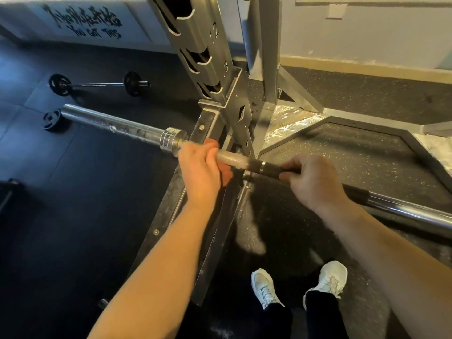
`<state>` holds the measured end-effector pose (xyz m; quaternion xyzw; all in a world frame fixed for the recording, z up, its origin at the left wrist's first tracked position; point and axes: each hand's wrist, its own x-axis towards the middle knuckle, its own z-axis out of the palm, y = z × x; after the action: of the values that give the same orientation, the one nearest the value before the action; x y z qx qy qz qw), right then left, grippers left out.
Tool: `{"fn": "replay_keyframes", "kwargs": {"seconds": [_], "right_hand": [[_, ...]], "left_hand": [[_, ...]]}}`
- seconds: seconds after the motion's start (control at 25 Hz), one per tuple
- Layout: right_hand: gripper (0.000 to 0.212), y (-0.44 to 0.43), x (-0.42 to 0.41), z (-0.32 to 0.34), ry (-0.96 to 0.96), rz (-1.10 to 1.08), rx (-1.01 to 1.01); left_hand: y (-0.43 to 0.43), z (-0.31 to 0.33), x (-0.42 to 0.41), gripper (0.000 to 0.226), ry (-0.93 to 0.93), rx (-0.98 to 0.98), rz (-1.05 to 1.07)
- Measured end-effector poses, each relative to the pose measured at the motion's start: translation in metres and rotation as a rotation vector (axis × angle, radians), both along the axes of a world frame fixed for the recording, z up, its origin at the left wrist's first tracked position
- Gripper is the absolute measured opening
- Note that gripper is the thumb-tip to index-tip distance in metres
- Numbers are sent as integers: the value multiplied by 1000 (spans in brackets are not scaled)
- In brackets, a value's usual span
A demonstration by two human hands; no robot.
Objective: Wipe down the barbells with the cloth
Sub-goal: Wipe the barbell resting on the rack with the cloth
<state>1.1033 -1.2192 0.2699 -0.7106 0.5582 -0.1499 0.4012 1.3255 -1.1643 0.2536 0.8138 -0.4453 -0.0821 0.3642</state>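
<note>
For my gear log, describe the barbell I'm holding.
The barbell is a long steel bar held roughly level by the rack. Its thick, scuffed chrome sleeve meets a ringed collar; the shaft runs pale and knurled, then dark, then shiny. The left hand grips beside the collar, the right hand the dark part.

A long barbell [110, 123] runs across the view from far left to near right, passing in front of the foot of a rack upright [203, 57]. Both hands hold its shaft: the left hand [203, 167] just right of the sleeve collar, the right hand [315, 182] further right, apart from it. On the floor [73, 192] behind the sleeve lies a short barbell [97, 84]; a loose plate [52, 119] lies beside the sleeve's end. The platform [342, 155] spreads right of the upright, behind the bar. Two shoes [265, 287] stand nearest, below the right hand
</note>
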Motion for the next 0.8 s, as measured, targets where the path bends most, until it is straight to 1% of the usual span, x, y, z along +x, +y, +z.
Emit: {"fn": "replay_keyframes", "kwargs": {"seconds": [0.04,0.08,0.24,0.28,0.32,0.36,0.4,0.44,0.48,0.52,0.56,0.64,0.68,0.76,0.8], "right_hand": [[19,0,0,-1,-4,3,-12],[18,1,0,-1,-10,-1,-20],[16,5,1,-1,-15,4,-55],[17,4,1,0,-19,-2,-56],[17,4,1,2,-20,-1,-49],[17,4,1,3,-19,2,-47],[18,3,0,3,-21,1,-47],[18,2,0,2,-23,-2,-43],[17,2,0,2,-24,-5,-41],[17,2,1,2,-19,-7,-40],[16,3,2,2,-15,-9,-44],[15,2,3,3,-15,-5,-59],[14,3,3,3,-13,0,-65],[14,4,2,3,-10,4,-64],[14,4,2,3,-14,6,-58]], "left_hand": [[-1,2,7,21,-36,23,45],[-2,4,3,20,-61,26,38],[8,-8,-58,18,-42,24,-273],[10,-8,-66,18,-14,5,-344],[10,-10,-61,18,-26,-29,-397],[9,-12,-47,21,-56,-76,-396],[8,-12,-26,23,-90,-66,-321],[6,-11,-5,23,-117,-31,-188],[5,-5,8,22,-84,-10,-65],[5,-2,15,22,-58,16,9],[5,1,9,20,-65,11,9],[8,-1,-25,11,-44,21,-148],[12,-1,-45,6,14,-6,-236],[15,-5,-67,9,17,-59,-250],[16,-7,-61,12,-113,-71,-311]]}}
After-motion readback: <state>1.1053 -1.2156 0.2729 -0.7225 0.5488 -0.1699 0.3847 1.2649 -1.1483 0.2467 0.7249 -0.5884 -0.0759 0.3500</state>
